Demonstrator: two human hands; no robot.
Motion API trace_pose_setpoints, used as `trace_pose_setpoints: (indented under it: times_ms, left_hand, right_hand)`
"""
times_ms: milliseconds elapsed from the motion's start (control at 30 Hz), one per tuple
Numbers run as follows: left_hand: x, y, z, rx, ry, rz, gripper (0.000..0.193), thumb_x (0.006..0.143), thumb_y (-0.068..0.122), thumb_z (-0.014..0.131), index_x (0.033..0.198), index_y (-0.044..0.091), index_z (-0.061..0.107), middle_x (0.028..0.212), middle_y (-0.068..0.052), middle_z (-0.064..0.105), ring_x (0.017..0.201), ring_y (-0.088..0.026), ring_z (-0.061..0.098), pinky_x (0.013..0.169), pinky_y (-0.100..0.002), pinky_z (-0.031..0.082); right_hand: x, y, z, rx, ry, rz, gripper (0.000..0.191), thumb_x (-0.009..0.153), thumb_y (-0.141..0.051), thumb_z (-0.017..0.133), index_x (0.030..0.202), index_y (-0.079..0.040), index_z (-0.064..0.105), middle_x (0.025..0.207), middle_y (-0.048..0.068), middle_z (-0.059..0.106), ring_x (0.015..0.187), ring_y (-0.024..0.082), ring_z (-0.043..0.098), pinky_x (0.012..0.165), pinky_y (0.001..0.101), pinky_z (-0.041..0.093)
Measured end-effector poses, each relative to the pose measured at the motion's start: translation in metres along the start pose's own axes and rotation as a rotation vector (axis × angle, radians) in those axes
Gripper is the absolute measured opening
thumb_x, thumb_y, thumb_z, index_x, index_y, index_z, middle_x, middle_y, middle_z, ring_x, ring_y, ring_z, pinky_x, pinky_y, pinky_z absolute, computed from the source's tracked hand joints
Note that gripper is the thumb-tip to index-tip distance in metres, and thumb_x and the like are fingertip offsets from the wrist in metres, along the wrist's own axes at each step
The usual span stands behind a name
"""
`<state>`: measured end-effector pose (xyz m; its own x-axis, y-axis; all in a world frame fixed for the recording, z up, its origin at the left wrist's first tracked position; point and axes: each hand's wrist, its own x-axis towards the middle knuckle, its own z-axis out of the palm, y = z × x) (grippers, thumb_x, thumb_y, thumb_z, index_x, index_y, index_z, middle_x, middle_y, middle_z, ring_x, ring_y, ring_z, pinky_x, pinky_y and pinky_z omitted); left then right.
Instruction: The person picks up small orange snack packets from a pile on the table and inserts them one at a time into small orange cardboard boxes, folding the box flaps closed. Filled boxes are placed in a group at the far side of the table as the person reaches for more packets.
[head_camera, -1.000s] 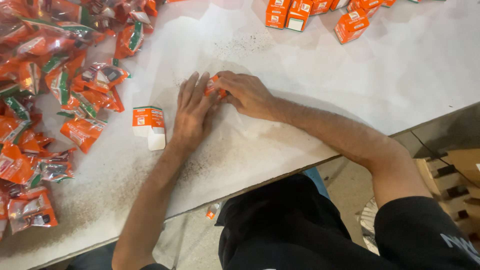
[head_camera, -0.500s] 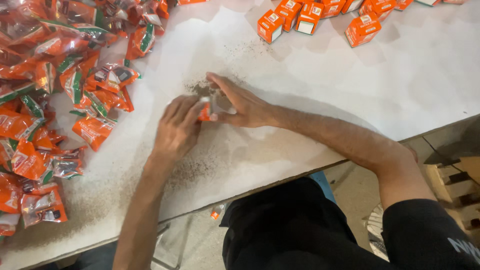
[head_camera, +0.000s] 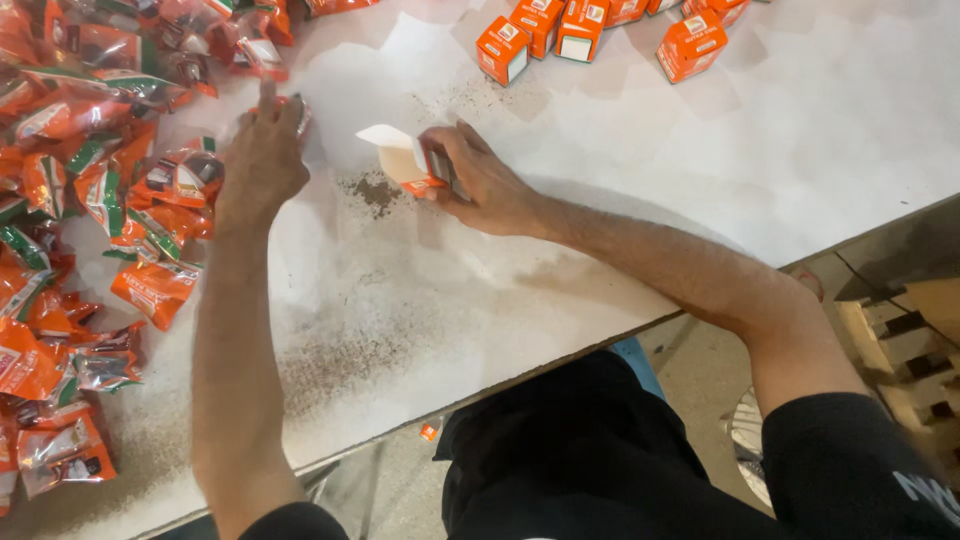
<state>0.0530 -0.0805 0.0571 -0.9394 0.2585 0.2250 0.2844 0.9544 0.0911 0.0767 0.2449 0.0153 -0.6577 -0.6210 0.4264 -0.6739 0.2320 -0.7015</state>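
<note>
My right hand (head_camera: 478, 182) holds a small orange and white carton (head_camera: 403, 160) with its top flap standing open, resting on the white table (head_camera: 600, 140). My left hand (head_camera: 262, 150) is stretched out to the left and closed over a clear plastic sachet (head_camera: 298, 112) at the edge of the sachet pile. A patch of dark spilled grains (head_camera: 375, 190) lies on the table just below the carton.
A heap of orange, red and green sachets (head_camera: 90, 200) covers the table's left side. Several closed orange cartons (head_camera: 560, 30) stand at the far edge. More dark grains (head_camera: 340, 360) dust the near table. Wooden pallets (head_camera: 900, 330) sit on the floor at right.
Both hands were together at the table's middle. Now my left hand has reached left to the sachet pile, and my right hand holds the carton with its flap open.
</note>
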Motion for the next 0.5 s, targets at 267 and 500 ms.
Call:
trace_pose_setpoints:
  times_ms: [267, 500]
  left_hand:
    - [-0.058, 0.094, -0.012, -0.576, 0.390, 0.007, 0.039, 0.085, -0.012, 0.072, 0.119, 0.000, 0.060, 0.111, -0.017, 0.065, 0.092, -0.027, 0.069, 0.077, -0.040, 0.061]
    - [-0.060, 0.142, 0.010, -0.509, 0.651, 0.378, 0.049, 0.084, -0.009, 0.080, 0.125, 0.001, 0.053, 0.129, -0.026, 0.059, 0.123, -0.042, 0.063, 0.098, -0.048, 0.060]
  right_hand:
    - [0.009, -0.003, -0.006, -0.023, -0.012, 0.092, 0.056, 0.078, -0.024, 0.088, 0.122, -0.007, 0.058, 0.115, 0.010, 0.068, 0.120, 0.029, 0.062, 0.123, 0.0539, 0.026]
    - [0.008, 0.006, -0.002, -0.043, 0.008, 0.039, 0.066, 0.073, -0.028, 0.094, 0.125, -0.003, 0.061, 0.119, 0.013, 0.068, 0.120, 0.029, 0.061, 0.119, 0.0538, 0.028]
